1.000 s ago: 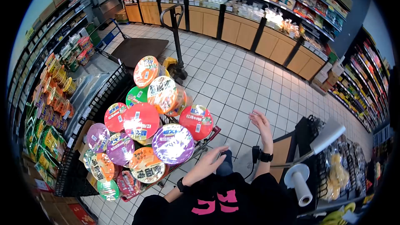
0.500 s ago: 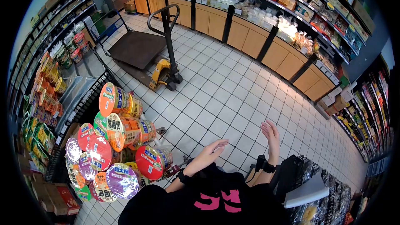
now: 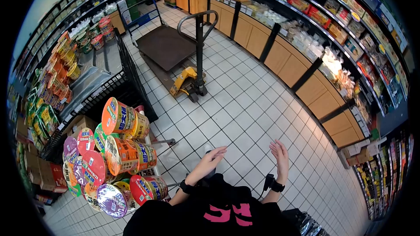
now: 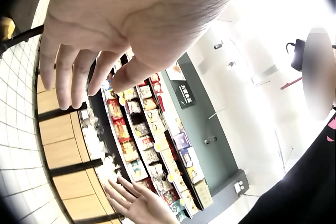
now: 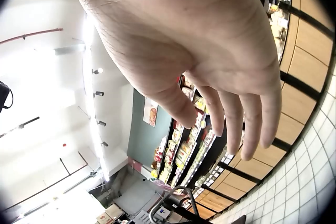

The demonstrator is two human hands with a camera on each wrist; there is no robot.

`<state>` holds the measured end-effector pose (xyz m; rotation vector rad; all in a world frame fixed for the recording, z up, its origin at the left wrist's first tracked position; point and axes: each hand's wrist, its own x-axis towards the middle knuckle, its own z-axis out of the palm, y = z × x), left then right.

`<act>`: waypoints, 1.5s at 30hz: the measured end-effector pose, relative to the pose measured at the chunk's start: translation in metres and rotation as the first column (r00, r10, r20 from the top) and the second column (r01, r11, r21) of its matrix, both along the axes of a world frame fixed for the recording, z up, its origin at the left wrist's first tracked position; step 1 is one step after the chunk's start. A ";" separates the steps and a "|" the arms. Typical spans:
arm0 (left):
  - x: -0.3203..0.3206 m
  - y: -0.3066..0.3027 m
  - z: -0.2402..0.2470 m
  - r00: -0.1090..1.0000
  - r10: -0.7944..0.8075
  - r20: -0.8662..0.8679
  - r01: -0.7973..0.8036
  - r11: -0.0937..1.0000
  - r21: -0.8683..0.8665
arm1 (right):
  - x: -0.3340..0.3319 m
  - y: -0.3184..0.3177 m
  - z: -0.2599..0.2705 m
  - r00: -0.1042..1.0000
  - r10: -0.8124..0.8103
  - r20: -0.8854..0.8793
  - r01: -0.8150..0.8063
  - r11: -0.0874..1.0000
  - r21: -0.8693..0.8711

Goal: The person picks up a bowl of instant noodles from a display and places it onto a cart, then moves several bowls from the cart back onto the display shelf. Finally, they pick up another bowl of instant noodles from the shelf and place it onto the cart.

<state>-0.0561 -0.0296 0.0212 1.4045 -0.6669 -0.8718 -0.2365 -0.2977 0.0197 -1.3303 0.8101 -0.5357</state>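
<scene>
Both hands are held out over the tiled floor with nothing in them. My left hand has its fingers extended, with the palm side showing in the left wrist view. Across from it, the right hand is raised with relaxed, nearly straight fingers. Nearest the left hand, on its left, is a pile of big instant noodle tubs. Among them are a red-lidded tub, a purple-lidded tub and an orange tub. The tubs hide most of the cart beneath them.
A pallet truck stands ahead beside a dark flat trolley. On the left, a black-sided display stand bears smaller noodle cups. Wooden cabinets and stocked shelves curve along the right. White floor tiles lie between.
The head view has turned right, and the pallet truck stands farther right than half a second ago. The noodle tubs have shifted left since the first frame. Both hands stay raised, holding nothing.
</scene>
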 end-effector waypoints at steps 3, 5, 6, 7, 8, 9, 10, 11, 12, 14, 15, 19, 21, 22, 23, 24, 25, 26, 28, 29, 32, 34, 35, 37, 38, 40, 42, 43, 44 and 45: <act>0.041 -0.009 -0.008 0.989 0.141 -0.037 -0.141 0.990 -0.001 | 0.057 -0.027 -0.004 0.996 0.089 -0.006 -0.089 0.996 -0.019; 0.071 -0.006 -0.010 0.973 0.230 -0.022 -0.230 0.973 0.003 | 0.102 -0.046 -0.004 0.989 0.148 -0.025 -0.149 0.988 -0.039; 0.084 -0.002 -0.009 0.951 0.310 -0.015 -0.309 0.951 0.017 | 0.126 -0.054 -0.003 0.980 0.198 -0.019 -0.198 0.980 -0.018; 0.096 0.002 -0.007 0.925 0.379 -0.035 -0.378 0.925 0.033 | 0.149 -0.062 0.000 0.969 0.247 -0.012 -0.247 0.969 0.003; 0.109 0.005 -0.005 0.914 0.404 -0.038 -0.403 0.915 0.025 | 0.174 -0.071 0.008 0.962 0.274 -0.014 -0.274 0.962 -0.005; 0.124 0.011 -0.001 0.872 0.489 -0.004 -0.488 0.872 0.031 | 0.204 -0.078 0.016 0.950 0.313 0.007 -0.312 0.949 -0.046; 0.136 0.015 0.003 0.822 0.569 0.029 -0.570 0.821 0.034 | 0.231 -0.085 0.023 0.936 0.352 0.028 -0.348 0.933 -0.086; 0.144 0.018 0.007 0.781 0.623 0.041 -0.625 0.780 0.029 | 0.256 -0.093 0.025 0.919 0.392 0.046 -0.385 0.916 -0.115; 0.152 0.021 0.006 0.761 0.648 0.042 -0.649 0.760 0.025 | 0.282 -0.095 0.028 0.906 0.421 0.048 -0.413 0.903 -0.118; 0.169 0.027 0.002 0.700 0.713 0.045 -0.714 0.697 0.062 | 0.335 -0.092 0.036 0.887 0.461 0.023 -0.447 0.870 -0.209; 0.175 0.030 0.005 0.683 0.728 0.050 -0.730 0.681 0.059 | 0.356 -0.086 0.037 0.874 0.485 0.021 -0.471 0.858 -0.206; 0.185 0.037 0.009 0.606 0.795 0.006 -0.793 0.604 0.082 | 0.423 -0.038 0.039 0.729 0.682 0.061 -0.664 0.726 -0.178; 0.191 0.039 0.003 0.557 0.830 -0.019 -0.827 0.556 0.075 | 0.450 -0.017 0.032 0.618 0.785 0.044 -0.777 0.618 -0.118; 0.194 0.039 -0.001 0.523 0.851 -0.047 -0.849 0.525 0.064 | 0.462 -0.011 0.028 0.603 0.797 0.046 -0.790 0.604 -0.111; 0.197 0.039 -0.003 0.500 0.865 -0.051 -0.862 0.502 0.069 | 0.473 -0.005 0.025 0.543 0.840 0.022 -0.836 0.542 -0.087; 0.201 0.038 -0.002 0.482 0.875 -0.051 -0.872 0.484 0.074 | 0.486 -0.001 0.023 0.478 0.878 -0.003 -0.877 0.477 -0.066; 0.206 0.037 0.000 0.489 0.872 -0.030 -0.867 0.489 0.091 | 0.501 0.000 0.020 0.451 0.892 -0.023 -0.891 0.449 -0.061; 0.212 0.036 0.004 0.496 0.869 -0.009 -0.863 0.493 0.109 | 0.516 0.002 0.019 0.433 0.901 -0.023 -0.901 0.431 -0.057; 0.229 0.030 0.011 0.475 0.879 -0.050 -0.871 0.478 0.114 | 0.546 0.003 0.020 0.452 0.891 -0.044 -0.890 0.447 -0.089; 0.241 0.027 0.015 0.475 0.876 -0.087 -0.871 0.482 0.093 | 0.562 0.003 0.021 0.444 0.894 -0.062 -0.894 0.437 -0.103; 0.285 0.015 0.022 0.460 0.879 -0.127 -0.882 0.469 0.051 | 0.615 0.002 0.024 0.399 0.914 -0.071 -0.916 0.395 -0.071; 0.319 0.012 0.023 0.437 0.892 -0.118 -0.896 0.443 0.028 | 0.657 0.004 0.017 0.359 0.930 -0.078 -0.931 0.351 -0.097; 0.336 0.011 0.023 0.429 0.897 -0.109 -0.901 0.433 0.014 | 0.679 0.005 0.012 0.335 0.939 -0.078 -0.940 0.328 -0.088; 0.371 0.014 0.024 0.396 0.911 -0.113 -0.918 0.396 -0.026 | 0.724 0.010 0.008 0.290 0.951 -0.104 -0.956 0.282 -0.084; 0.389 0.017 0.028 0.377 0.920 -0.109 -0.926 0.376 -0.032 | 0.749 0.015 0.007 0.289 0.955 -0.066 -0.953 0.281 -0.110; 0.424 0.021 0.043 0.244 0.969 -0.049 -0.970 0.244 -0.008 | 0.792 0.028 0.023 0.260 0.963 -0.069 -0.952 0.243 -0.185; 0.456 0.021 0.056 0.207 0.978 -0.004 -0.978 0.207 -0.008 | 0.826 0.046 0.040 0.219 0.975 0.028 -0.969 0.221 -0.114; 0.472 0.021 0.058 0.204 0.979 -0.011 -0.979 0.204 -0.010 | 0.839 0.055 0.050 0.189 0.982 0.003 -0.973 0.187 -0.135; 0.487 0.022 0.060 0.202 0.979 -0.017 -0.979 0.201 -0.011 | 0.858 0.061 0.040 0.159 0.987 0.012 -0.972 0.159 -0.171; 0.499 0.023 0.056 0.199 0.980 -0.028 -0.980 0.198 -0.017 | 0.871 0.067 0.038 0.134 0.991 0.001 -0.975 0.132 -0.180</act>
